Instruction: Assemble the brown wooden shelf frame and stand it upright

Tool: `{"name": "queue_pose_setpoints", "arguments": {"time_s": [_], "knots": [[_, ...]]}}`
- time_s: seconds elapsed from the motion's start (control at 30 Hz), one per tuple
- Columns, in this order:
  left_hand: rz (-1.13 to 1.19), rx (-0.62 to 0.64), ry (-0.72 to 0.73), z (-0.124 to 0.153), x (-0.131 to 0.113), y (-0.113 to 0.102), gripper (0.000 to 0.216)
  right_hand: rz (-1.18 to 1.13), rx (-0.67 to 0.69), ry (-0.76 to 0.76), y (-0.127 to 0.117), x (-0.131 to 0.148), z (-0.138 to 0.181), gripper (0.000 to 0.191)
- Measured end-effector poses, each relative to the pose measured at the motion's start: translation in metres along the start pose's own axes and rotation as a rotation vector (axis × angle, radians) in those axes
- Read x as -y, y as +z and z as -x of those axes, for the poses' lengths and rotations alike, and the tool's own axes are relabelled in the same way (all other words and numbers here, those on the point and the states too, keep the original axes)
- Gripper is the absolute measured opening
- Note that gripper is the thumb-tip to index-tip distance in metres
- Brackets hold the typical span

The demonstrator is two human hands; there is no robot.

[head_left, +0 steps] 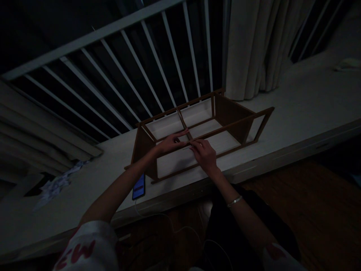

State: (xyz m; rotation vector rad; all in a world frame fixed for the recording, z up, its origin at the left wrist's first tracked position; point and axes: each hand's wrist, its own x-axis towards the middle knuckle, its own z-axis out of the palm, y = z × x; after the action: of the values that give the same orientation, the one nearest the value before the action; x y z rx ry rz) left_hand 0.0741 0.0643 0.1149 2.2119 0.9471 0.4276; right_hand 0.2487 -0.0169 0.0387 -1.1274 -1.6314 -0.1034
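Observation:
A brown wooden rack frame (234, 120) lies on a pale window ledge (296, 109). Both hands meet at the frame's middle crossbar. My left hand (170, 142) rests on the bar with its fingers stretched toward the centre joint. My right hand (204, 153) is curled, pinching a thin light rod or tool at that same joint; the scene is too dark to name it. A bracelet sits on my right wrist.
A phone (139, 187) with a lit screen lies on the ledge left of the frame, its cable hanging down. Crumpled paper (58, 184) is at far left. White window bars (158, 64) and a curtain (254, 49) stand behind. Wooden floor below.

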Motion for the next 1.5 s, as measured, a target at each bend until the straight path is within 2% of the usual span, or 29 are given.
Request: {"name": "queue_pose_setpoints", "arguments": {"time_s": [0.1, 0.2, 0.53, 0.7, 1.13, 1.5], "knots": [[0.005, 0.003, -0.008, 0.0, 0.001, 0.0, 0.069, 0.05, 0.011, -0.087, 0.003, -0.003, 0.001, 0.016], [0.015, 0.008, 0.0, -0.001, 0.002, -0.001, 0.069, 0.081, 0.018, -0.105, 0.004, -0.003, 0.002, 0.016], [0.029, 0.0, 0.028, -0.005, 0.009, 0.0, 0.07, 0.007, -0.024, -0.008, 0.011, -0.003, 0.002, 0.018], [0.008, 0.0, 0.006, -0.003, 0.006, 0.0, 0.071, -0.09, -0.024, 0.064, 0.014, -0.003, 0.002, 0.021], [0.008, 0.013, -0.004, -0.002, -0.001, -0.001, 0.067, -0.151, -0.108, 0.146, 0.015, 0.003, -0.003, 0.018], [0.002, 0.01, -0.004, 0.0, -0.003, -0.001, 0.066, -0.271, -0.012, 0.09, 0.01, 0.003, -0.006, 0.022]]}}
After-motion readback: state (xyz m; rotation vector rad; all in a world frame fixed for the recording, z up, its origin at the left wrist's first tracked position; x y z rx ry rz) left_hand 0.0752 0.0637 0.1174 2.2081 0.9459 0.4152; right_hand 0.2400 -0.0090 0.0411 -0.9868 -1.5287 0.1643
